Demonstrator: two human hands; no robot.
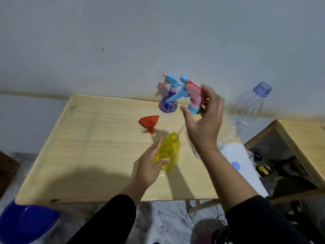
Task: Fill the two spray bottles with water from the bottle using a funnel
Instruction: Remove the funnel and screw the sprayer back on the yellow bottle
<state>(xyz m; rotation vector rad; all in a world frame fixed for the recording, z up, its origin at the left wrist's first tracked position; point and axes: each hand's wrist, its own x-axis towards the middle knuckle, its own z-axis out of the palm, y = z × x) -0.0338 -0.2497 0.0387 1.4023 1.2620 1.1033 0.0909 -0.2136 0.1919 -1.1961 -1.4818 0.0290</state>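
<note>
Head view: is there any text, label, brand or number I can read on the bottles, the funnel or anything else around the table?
No legible text anywhere.
Yellow spray bottle: no label visible.
Purple spray bottle: no label visible.
Clear water bottle: no label visible.
Red funnel: plain.
White sheet: a blue round mark, no words readable.
Black and yellow item under the side table: markings too small and blurred to read.

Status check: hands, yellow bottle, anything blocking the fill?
Left hand grips yellow bottle, neck open. Right hand holds spray head, tube still in neck. Funnel lying on table, unused.
</note>
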